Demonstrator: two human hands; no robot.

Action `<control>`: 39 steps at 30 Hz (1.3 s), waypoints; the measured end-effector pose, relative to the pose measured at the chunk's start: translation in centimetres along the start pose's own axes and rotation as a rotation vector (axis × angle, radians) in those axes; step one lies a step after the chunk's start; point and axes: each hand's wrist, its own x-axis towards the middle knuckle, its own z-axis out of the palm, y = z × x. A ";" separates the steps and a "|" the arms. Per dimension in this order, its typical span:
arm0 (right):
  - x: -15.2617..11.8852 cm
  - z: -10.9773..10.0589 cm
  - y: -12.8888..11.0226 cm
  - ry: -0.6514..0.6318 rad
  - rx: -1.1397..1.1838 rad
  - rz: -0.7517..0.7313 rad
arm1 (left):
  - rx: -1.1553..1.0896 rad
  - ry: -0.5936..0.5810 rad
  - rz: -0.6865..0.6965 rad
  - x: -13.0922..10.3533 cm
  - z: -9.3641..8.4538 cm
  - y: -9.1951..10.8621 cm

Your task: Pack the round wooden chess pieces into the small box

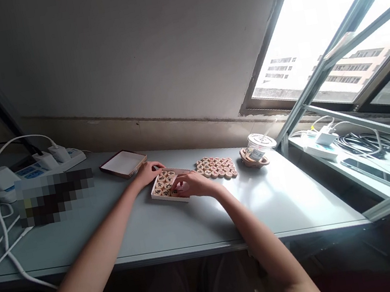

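A shallow white box [172, 200] lies on the desk with round wooden Chinese chess pieces [163, 177] in it, dark characters facing up. At its upper left corner my left hand [148, 173] grips the rim with bent fingers. My right hand [196, 184] reaches over the right side of the box, fingers curled down onto a piece inside; the palm hides part of that side. To the right, more chess pieces [216, 167] with reddish characters lie flat in close rows on the desk. Behind my left hand rests an open box lid [123, 162], pale inside with a dark rim.
A lidded plastic cup with a straw [260, 143] stands in a brown holder [253, 158] at the back right. Power strips [65, 161] and white cables [2, 220] occupy the left. A metal frame [303, 96] rises at the desk's right end, near the window.
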 end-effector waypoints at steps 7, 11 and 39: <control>-1.3 -2.5 2.0 0.099 -0.065 0.079 | -0.019 0.007 -0.017 -0.2 -0.1 0.1; -3.2 -4.5 4.5 0.110 -0.080 0.227 | -0.026 -0.005 -0.019 -0.2 -0.1 0.1; 4.0 -1.1 2.7 0.022 -0.328 0.024 | -0.143 -0.175 0.034 0.3 -0.4 -0.1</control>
